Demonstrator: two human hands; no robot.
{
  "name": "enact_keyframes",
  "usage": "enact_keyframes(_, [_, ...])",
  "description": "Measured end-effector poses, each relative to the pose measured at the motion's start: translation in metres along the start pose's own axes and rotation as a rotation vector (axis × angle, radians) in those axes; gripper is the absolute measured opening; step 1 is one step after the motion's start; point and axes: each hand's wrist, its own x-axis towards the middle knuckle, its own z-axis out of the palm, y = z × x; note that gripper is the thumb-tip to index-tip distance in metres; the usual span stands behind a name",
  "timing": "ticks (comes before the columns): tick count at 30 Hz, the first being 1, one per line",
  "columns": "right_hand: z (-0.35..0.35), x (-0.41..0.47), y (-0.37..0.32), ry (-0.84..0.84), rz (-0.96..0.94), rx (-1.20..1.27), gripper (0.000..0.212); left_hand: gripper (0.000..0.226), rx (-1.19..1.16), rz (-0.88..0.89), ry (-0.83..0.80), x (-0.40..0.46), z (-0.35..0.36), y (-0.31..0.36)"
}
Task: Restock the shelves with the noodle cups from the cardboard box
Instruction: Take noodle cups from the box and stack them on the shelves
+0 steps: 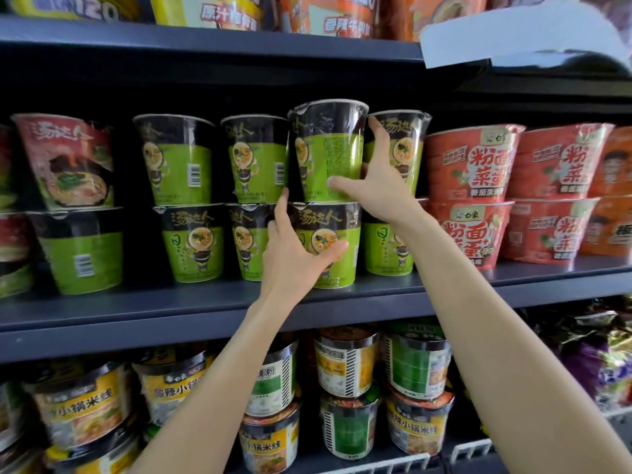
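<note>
The right hand (372, 179) is gripping the upper green cup (328, 148) – thumb in front, fingers along its right side – while the left hand (294, 251) is clasping the lower green cup (325, 244) directly beneath.

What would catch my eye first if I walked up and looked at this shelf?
Two bare arms reaching to the middle shelf: the right hand grips the upper green noodle cup, the left hand the lower green cup it is stacked on. To their right sit bright red noodle bowls, also stacked two high.
</note>
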Motion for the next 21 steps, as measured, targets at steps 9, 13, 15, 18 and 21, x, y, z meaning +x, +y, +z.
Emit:
enact_keyframes(9, [0.028,0.004,0.009,0.167,0.036,-0.069,0.116,0.118,-0.119,-0.031,-0.108,-0.002,0.000,-0.011])
enact_keyframes(13, [0.019,0.006,0.012,0.057,0.111,0.028,0.100,0.119,-0.112,-0.025,-0.121,-0.003,-0.002,-0.010])
enact_keyframes(15, [0.016,0.006,0.011,0.035,0.113,0.024,0.095,0.120,-0.119,-0.029,-0.115,-0.002,-0.002,-0.011])
enact_keyframes(18, [0.019,0.006,0.008,0.094,0.058,-0.066,0.105,0.124,-0.136,-0.029,-0.077,0.002,0.000,-0.016])
enact_keyframes(21, [0.028,0.007,0.008,0.083,0.068,-0.141,0.104,0.125,-0.129,-0.028,-0.055,0.003,0.003,-0.018])
